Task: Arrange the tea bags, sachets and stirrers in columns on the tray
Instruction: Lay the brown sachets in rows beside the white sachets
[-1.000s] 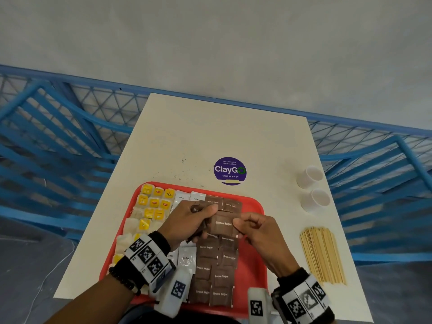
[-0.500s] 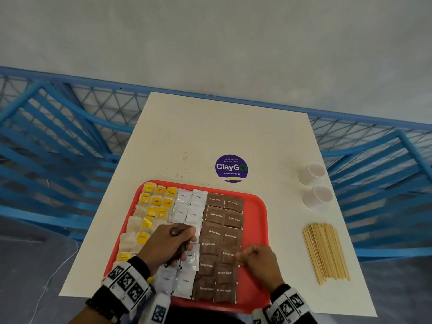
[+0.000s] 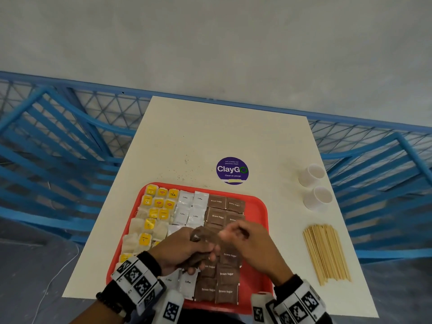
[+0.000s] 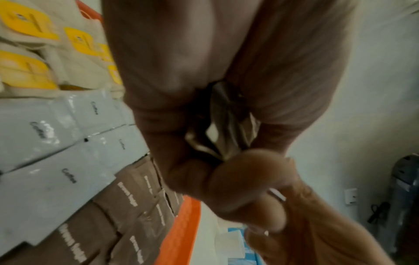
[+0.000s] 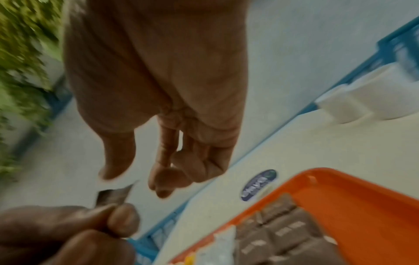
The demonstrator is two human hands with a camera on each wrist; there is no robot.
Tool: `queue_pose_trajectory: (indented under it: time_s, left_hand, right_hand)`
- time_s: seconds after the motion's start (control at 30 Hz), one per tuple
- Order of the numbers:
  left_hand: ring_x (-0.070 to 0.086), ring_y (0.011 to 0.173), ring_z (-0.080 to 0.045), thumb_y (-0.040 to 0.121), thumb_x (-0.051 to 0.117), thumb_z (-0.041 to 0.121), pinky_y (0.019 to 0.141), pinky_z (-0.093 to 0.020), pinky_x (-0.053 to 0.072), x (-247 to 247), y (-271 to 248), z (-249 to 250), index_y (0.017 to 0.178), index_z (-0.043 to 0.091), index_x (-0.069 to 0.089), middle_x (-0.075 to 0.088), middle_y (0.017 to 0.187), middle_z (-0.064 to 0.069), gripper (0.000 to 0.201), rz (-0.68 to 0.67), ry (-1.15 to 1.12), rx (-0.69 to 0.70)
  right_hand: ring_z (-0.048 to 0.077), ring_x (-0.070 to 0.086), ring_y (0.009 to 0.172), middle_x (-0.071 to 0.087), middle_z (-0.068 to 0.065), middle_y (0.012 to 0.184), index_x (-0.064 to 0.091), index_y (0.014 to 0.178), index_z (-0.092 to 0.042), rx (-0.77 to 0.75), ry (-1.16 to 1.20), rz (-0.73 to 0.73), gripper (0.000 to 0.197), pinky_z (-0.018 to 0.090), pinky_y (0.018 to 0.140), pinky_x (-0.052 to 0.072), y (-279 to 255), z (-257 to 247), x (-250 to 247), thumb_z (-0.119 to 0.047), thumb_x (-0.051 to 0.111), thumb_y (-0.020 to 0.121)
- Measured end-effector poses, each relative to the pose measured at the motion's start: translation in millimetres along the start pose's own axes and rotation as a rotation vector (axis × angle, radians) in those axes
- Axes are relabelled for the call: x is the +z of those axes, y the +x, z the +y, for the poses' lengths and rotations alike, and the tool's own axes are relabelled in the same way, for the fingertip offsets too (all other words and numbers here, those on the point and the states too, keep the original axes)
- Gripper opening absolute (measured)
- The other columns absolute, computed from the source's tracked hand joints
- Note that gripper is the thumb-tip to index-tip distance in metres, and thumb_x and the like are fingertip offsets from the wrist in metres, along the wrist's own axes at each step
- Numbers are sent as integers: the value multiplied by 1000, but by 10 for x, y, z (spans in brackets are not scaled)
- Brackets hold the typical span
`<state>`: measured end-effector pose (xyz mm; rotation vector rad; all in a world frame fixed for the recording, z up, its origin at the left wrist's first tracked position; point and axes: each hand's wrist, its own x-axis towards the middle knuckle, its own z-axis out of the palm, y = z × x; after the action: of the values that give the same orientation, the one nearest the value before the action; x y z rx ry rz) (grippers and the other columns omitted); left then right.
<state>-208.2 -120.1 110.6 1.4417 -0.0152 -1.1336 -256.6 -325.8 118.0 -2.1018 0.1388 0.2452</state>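
A red tray (image 3: 257,211) holds yellow-tagged tea bags (image 3: 154,213) on its left, white coffee sachets (image 3: 189,209) in the middle and brown sugar sachets (image 3: 225,274) in two columns on the right. Over the tray's middle, my left hand (image 3: 184,251) grips a bunch of brown sugar sachets (image 3: 202,235), whose edges show between its fingers in the left wrist view (image 4: 226,125). My right hand (image 3: 243,239) hovers right beside the bunch. In the right wrist view its fingers (image 5: 167,179) are loosely curled, thumb apart, holding nothing. Wooden stirrers (image 3: 327,253) lie on the table, right of the tray.
Two white paper cups (image 3: 313,183) stand at the table's right edge beyond the stirrers. A purple round sticker (image 3: 232,170) is on the tabletop (image 3: 210,136) behind the tray. Blue metal chairs (image 3: 58,148) and railing flank the table on both sides.
My right hand went down to the near end of the brown column, then came back up empty to the bunch. My left hand dipped toward the tray and lifted again with the bunch.
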Motion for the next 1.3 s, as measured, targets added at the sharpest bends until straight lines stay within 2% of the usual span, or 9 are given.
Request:
queue_pose_trajectory:
  time_s: [0.1,0.27,0.4,0.6,0.87,1.0,1.07,1.13,1.3]
  left_hand:
    - [62,56,-17,94,67,19,40,-20,43,65,-19,102,92,9,70,72,84,-12,11,-85,66,32]
    - [59,49,-14,95,65,22,40,-21,42,-61,-93,92,90,9,71,73,78,-9,15,-36,158,63]
    - [56,54,-18,82,80,32,42,-23,42,-175,-95,131,99,16,71,69,71,-13,25,190,211,158]
    - [56,47,-16,93,69,25,41,-19,39,0,36,255,79,7,71,67,65,-17,23,371,272,440]
    - [45,39,-16,85,68,25,35,-18,30,-64,47,305,89,0,60,53,54,-13,26,170,-310,177]
    - [48,45,-16,87,69,28,36,-19,30,-97,93,256,99,-5,62,54,63,-11,36,235,-353,193]
    - [49,48,-18,92,66,28,38,-20,31,-92,109,244,103,-11,62,56,68,-11,40,277,-339,217]
    - [49,49,-18,92,66,28,40,-21,32,-76,121,251,97,-5,65,56,69,-11,33,306,-320,237]
    - [49,48,-18,91,66,27,40,-20,30,-131,101,263,88,4,63,56,65,-9,24,298,-344,235]
  right_hand:
    - [-6,56,54,64,-14,62,72,81,-21,-61,92,-135,7,9,58,40,76,-286,-10,-18,77,85]
    - [-6,51,51,62,-19,55,73,75,-17,44,128,-40,11,11,57,39,192,-184,-134,-15,75,86]
    - [-4,48,47,60,-16,52,75,81,-10,63,80,-143,10,11,54,37,198,-174,-198,-19,75,87]
    - [-4,52,51,63,-17,57,76,84,-10,-2,65,-221,13,8,54,38,261,-313,-249,-22,74,88]
    - [7,60,68,70,-15,73,79,79,-21,-307,47,-47,4,21,66,46,281,-269,-234,-24,78,83]
    - [25,63,67,72,3,75,77,79,-20,-151,153,-24,29,43,68,52,271,-223,-198,-48,73,81]
    - [12,58,62,69,0,72,74,80,-20,-94,133,-137,34,34,63,48,243,-227,-158,-53,71,82]
    - [7,55,56,66,-6,64,73,77,-19,-79,195,-222,20,22,58,44,223,-246,-87,-38,73,86]
    - [13,54,54,66,0,62,74,76,-13,-49,284,-225,25,23,55,43,229,-156,-102,-37,80,78]
